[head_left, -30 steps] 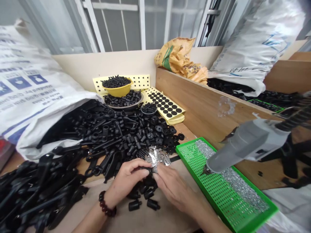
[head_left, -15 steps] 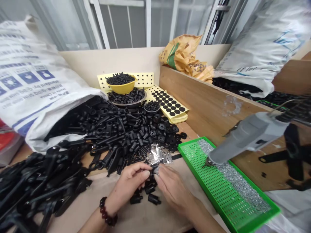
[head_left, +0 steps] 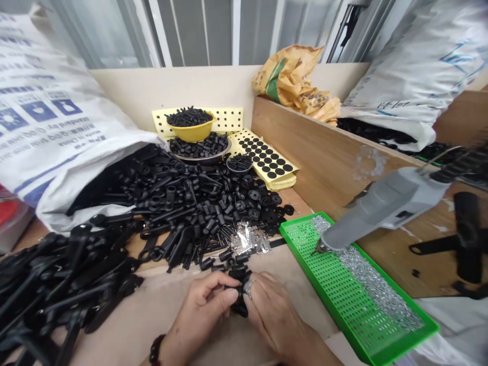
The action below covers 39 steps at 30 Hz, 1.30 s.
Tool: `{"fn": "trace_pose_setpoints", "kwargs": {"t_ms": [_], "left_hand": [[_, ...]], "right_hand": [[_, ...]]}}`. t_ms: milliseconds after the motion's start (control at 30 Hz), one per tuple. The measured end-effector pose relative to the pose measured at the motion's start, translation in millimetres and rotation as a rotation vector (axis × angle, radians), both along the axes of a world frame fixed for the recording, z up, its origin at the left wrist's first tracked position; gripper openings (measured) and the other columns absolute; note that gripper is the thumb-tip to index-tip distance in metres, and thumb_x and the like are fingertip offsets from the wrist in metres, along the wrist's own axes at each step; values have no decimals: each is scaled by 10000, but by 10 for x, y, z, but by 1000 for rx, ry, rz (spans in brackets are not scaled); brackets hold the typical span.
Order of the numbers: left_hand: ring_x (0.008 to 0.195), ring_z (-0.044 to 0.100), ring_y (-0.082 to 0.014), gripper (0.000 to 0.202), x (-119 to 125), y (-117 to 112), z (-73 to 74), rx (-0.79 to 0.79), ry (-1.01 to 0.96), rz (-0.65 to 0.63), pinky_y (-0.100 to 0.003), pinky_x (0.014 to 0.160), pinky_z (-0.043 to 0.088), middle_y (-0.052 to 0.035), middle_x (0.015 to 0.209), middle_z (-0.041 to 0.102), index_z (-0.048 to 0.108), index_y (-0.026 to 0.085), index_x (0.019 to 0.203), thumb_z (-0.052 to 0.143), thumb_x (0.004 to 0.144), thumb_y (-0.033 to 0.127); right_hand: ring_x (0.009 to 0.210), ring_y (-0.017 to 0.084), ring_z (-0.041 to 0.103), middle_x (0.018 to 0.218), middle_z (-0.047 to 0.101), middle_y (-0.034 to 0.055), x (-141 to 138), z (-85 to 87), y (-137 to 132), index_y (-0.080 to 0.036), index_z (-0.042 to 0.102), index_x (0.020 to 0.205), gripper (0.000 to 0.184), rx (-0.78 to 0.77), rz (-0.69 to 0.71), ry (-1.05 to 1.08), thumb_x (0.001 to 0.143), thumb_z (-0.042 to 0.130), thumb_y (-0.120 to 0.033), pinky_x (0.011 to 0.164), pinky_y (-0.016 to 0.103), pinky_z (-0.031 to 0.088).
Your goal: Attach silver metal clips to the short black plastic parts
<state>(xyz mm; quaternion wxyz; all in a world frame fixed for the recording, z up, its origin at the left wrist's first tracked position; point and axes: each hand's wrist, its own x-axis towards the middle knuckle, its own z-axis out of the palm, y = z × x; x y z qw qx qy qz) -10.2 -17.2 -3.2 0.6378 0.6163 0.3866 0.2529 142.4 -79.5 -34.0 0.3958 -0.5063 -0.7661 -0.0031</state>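
Note:
My left hand (head_left: pixel 202 310) and my right hand (head_left: pixel 272 310) meet low in the middle of the view, fingertips pinched together. Between them sits a small black plastic part (head_left: pixel 238 291) with a small shiny metal piece (head_left: pixel 248 287) against it. The left hand's thumb and fingers close on the black part; the right hand's fingertips press the metal piece onto it. Just beyond the hands lies a little heap of shiny metal clips (head_left: pixel 249 240), at the near edge of a big pile of black plastic parts (head_left: pixel 179 203).
A green perforated tray (head_left: pixel 343 295) holding several small silver screws lies at right, with a grey powered screwdriver (head_left: pixel 381 211) hanging tip-down over it. A yellow bowl (head_left: pixel 192 127), yellow sheets of black dots (head_left: pixel 267 162), a wooden partition (head_left: pixel 324 168) and white sacks (head_left: pixel 49 132) surround the pile.
Both hands have drawn back toward me, still pinched on the black part and metal piece. The view has tilted, so the table contents sit slightly higher in frame.

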Motion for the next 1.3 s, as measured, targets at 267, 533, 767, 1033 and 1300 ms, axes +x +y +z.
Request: {"fn": "trace_pose_setpoints", "kwargs": {"t_ms": [267,533,767,1033,1300], "left_hand": [[428,451,-78,320,6,-108,-34,-115,-39,99,-170,415,355,31,502,536,645,150,745,694,649,451],[489,487,-93,235,12,-106,22,-54,-67,94,-182,478,396,23,550,569,656,167,757,688,678,386],[496,489,-91,273,-50,-162,-95,-129,-82,53,-181,499,399,32,534,561,635,162,820,669,706,408],[774,621,-160,113,-47,-196,-17,514,5,53,-218,708,477,-20,804,675,656,210,814,559,802,153],[821,618,-158,142,-5,-182,12,553,1,59,-217,750,475,-27,853,673,660,214,833,553,798,127]], "right_hand": [[601,158,476,657,502,17,-41,1,-49,-202,398,746,220,-88,18,124,901,262,-127,565,284,392],[621,175,483,676,505,36,-46,-22,-29,-186,419,761,224,-80,-25,86,912,259,-143,579,309,390],[635,173,465,660,486,26,-17,-14,-41,-195,401,722,227,24,-39,-28,894,277,-117,619,322,405],[550,133,476,619,470,-6,-82,-2,-47,-207,380,732,243,-193,61,279,923,238,-159,505,255,368],[560,131,498,624,498,-11,-66,65,-84,-206,402,754,246,-347,38,374,939,243,-186,544,261,387]]}}
